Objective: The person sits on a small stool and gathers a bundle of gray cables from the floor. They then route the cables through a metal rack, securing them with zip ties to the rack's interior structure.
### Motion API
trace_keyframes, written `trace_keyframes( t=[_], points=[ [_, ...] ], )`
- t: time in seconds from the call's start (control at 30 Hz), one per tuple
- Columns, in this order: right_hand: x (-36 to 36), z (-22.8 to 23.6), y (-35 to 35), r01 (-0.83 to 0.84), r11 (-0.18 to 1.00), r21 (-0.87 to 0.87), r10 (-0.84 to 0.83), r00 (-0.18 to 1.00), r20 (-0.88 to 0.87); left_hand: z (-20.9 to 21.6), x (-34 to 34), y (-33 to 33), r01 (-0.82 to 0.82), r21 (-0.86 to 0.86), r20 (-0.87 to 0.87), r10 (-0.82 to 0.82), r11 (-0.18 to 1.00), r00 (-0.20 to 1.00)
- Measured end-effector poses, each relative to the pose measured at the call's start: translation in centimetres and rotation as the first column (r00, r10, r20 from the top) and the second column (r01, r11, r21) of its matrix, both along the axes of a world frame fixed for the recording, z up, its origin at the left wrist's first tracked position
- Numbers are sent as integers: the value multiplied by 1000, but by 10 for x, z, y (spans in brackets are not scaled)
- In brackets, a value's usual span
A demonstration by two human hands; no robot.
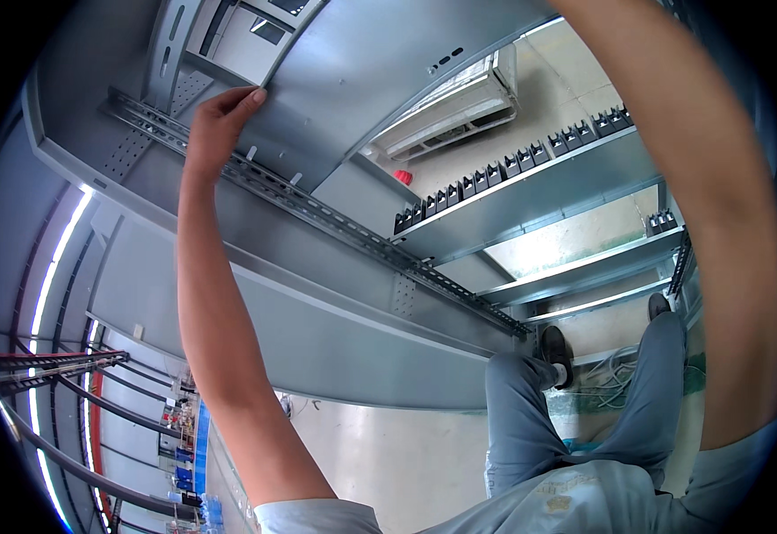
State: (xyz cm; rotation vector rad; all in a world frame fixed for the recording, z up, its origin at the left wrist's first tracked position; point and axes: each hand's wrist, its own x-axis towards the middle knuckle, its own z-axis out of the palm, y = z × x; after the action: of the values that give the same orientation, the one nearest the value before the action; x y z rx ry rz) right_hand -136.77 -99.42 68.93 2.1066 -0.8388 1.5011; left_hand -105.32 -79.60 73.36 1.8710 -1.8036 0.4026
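Up at the upper left, my left hand [221, 125] is closed with its thumb and fingers at the lower left corner of a grey sheet-metal panel [344, 89]. The panel has a few oval slots and stands inside a grey metal cabinet frame. Just below that hand runs a slotted metal rail [317, 200], sloping down to the right. My right arm reaches up past the top edge, so the right hand is out of view.
Crossbars [531, 196] on the right carry a row of black clip holders [480, 181]. Beyond them a white air-conditioner-like unit [451, 111] and a small red object [403, 176] show. Loose cables [607, 378] lie by my feet. Shelving with blue bins [184, 472] stands lower left.
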Motion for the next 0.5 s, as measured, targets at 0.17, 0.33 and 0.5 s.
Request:
trace_keyframes(
  t=[0.17,0.33,0.5],
  points=[
    [3,1,-1,12,1000,-19,-12,1000,-5,-11,5,-1,27,-106,-49,-32,994,998],
    [2,0,-1,7,1000,-11,-7,1000,1,10,1,-1,14,43,-82,-10,999,997],
    [2,2,3,19,999,30,-19,1000,-10,-5,17,-4,52,-118,98,-40,992,994]
  ],
)
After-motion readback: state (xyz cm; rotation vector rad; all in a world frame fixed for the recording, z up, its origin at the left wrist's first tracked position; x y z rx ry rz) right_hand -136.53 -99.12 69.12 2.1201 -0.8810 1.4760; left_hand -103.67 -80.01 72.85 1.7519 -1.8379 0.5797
